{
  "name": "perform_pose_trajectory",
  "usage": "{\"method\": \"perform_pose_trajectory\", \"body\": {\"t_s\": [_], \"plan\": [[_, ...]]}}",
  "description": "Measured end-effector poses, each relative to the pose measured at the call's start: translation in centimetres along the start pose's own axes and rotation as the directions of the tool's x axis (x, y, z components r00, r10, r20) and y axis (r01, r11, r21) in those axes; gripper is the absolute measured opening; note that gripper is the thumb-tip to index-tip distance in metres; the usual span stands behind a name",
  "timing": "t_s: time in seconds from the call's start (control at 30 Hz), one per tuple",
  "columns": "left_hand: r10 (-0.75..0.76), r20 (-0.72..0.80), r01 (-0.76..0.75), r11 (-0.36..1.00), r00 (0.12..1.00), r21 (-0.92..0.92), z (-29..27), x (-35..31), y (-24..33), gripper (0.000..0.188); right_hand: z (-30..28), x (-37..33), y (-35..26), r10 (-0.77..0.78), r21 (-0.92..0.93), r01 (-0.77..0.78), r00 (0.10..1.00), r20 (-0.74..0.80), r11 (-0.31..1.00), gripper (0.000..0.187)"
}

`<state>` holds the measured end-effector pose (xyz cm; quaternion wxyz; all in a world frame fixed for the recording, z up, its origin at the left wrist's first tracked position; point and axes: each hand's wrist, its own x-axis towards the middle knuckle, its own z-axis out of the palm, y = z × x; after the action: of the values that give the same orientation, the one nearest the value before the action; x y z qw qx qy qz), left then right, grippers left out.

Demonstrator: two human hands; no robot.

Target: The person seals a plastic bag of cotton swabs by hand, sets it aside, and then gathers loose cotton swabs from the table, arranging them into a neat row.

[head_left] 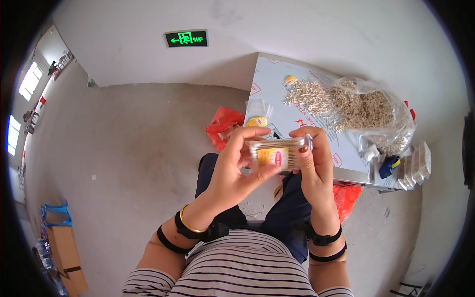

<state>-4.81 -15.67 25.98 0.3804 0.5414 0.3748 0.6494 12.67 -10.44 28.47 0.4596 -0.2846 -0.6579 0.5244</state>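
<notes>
Between my two hands, above my lap, is a clear plastic packet of cotton swabs (292, 157) with a yellow label. My left hand (235, 166) grips its left end, thumb along the lower front edge. At the right end my right hand (316, 166) pinches the clear film, its thumb on the front. The swabs lie side by side in the packet, white tips showing at the left. Just beyond my left hand, clear bags with yellow labels (257, 120) lie on the table's near-left corner. The fingers behind the packet are partly hidden.
The film-covered metal table (277, 69) holds a heap of loose cotton swabs (309, 96) spilling from a large clear bag (396, 116). Stacked swab packs (415, 166) and a dark blue item (389, 167) sit at its right edge. A red plastic bag (222, 126) hangs left of it. Cardboard boxes (67, 252) stand lower left.
</notes>
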Motion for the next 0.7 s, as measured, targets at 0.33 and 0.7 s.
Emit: {"method": "perform_pose_trajectory", "body": {"t_s": [0.33,0.7], "plan": [[-0.157,-0.020,0.147,0.958,0.987,-0.247,-1.4,-0.8,-3.1,0.045,-1.0,-0.1,1.4,0.055,0.185,-0.039,0.995,-0.082,0.982,0.012],[0.043,-0.047,-0.024,0.938,0.998,0.345,-2.4,1.2,-4.6,0.009,-0.7,0.7,4.7,-0.011,-0.296,-0.015,0.996,-0.087,0.955,0.008]]}}
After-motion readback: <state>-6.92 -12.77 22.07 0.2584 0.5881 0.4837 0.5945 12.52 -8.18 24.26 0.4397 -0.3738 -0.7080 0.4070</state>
